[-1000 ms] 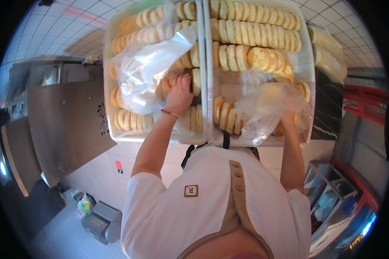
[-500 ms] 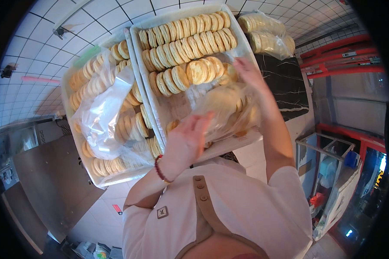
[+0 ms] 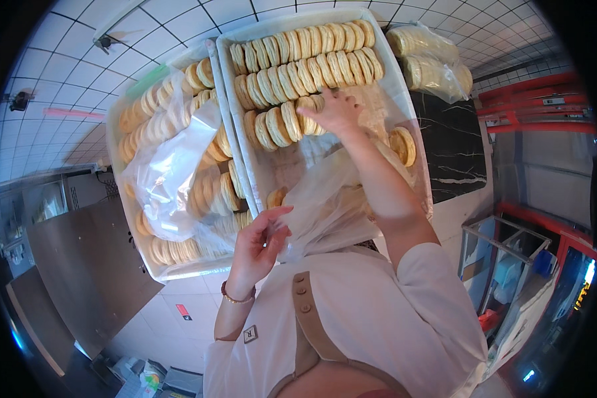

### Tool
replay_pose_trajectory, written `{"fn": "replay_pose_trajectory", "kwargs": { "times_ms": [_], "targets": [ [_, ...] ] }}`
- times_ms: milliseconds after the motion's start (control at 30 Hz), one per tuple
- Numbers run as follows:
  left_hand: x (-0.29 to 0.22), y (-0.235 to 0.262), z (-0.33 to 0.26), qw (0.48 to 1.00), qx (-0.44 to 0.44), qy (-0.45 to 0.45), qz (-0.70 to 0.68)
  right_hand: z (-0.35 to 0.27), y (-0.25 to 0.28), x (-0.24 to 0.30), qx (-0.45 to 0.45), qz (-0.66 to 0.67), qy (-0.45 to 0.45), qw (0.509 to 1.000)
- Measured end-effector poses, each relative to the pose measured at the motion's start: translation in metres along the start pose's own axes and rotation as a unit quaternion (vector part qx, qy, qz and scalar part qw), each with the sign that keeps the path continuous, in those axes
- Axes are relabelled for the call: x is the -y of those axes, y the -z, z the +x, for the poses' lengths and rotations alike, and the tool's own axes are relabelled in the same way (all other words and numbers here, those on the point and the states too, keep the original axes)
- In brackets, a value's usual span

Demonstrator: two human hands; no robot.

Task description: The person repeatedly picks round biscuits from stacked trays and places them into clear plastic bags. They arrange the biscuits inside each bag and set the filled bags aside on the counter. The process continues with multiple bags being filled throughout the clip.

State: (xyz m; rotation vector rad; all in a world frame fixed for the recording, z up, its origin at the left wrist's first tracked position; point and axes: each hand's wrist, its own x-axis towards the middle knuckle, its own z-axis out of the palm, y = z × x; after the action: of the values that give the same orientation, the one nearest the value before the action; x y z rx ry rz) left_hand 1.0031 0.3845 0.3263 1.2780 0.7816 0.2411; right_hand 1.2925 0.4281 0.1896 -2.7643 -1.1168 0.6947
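Note:
My left hand [image 3: 257, 247], with a bracelet on its wrist, is curled at the mouth of a clear plastic bag [image 3: 325, 219] and pinches its edge. The bag lies in the front part of the white right-hand tray [image 3: 410, 126]; round breads show dimly through it. Spread fingers of my right hand [image 3: 338, 114] reach over the right end of the third row of breads [image 3: 276, 126], the thumb against the last one. Two longer rows of round flat breads [image 3: 312, 73] stand on edge behind. A few more breads [image 3: 402, 146] lean near the tray's right wall.
Beside it, a left tray [image 3: 136, 242] holds more breads under a crumpled plastic bag [image 3: 172, 176]. Bagged breads [image 3: 438, 69] sit at the back right, behind a black marbled surface [image 3: 448, 146]. A metal-framed rack [image 3: 504, 265] stands on the right.
My right hand has moved left from the tray's right side to the third row. Breads at that row's right end are gone from there. My left hand has drawn down and left.

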Motion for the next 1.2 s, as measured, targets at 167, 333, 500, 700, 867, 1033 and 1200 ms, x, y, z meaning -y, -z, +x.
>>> {"fn": "replay_pose_trajectory", "kwargs": {
  "times_ms": [167,333,500,700,867,1033,1200],
  "targets": [
    [-0.007,-0.001,0.003,0.992,-0.081,-0.072,0.068,-0.004,-0.008,-0.006,-0.002,0.111,0.029,0.993],
    [-0.012,-0.001,0.007,0.960,-0.146,-0.116,0.209,0.007,-0.016,-0.019,0.023,0.062,0.021,0.998],
    [-0.012,-0.007,0.018,0.980,-0.110,-0.162,-0.023,0.004,-0.010,-0.046,-0.040,0.262,0.035,0.964],
    [-0.014,-0.014,0.040,0.954,-0.018,-0.134,-0.267,-0.083,0.053,-0.127,-0.061,0.882,0.072,0.461],
    [-0.035,-0.033,0.041,0.977,0.004,-0.164,-0.137,-0.167,0.044,-0.104,-0.034,0.658,0.280,0.699],
    [-0.047,-0.059,0.028,0.963,0.115,-0.241,0.033,-0.132,-0.028,-0.052,-0.135,0.303,0.277,0.902],
    [-0.041,-0.050,0.020,0.941,0.244,-0.232,0.040,-0.123,-0.014,-0.038,-0.027,0.063,0.229,0.971]
  ]
}}
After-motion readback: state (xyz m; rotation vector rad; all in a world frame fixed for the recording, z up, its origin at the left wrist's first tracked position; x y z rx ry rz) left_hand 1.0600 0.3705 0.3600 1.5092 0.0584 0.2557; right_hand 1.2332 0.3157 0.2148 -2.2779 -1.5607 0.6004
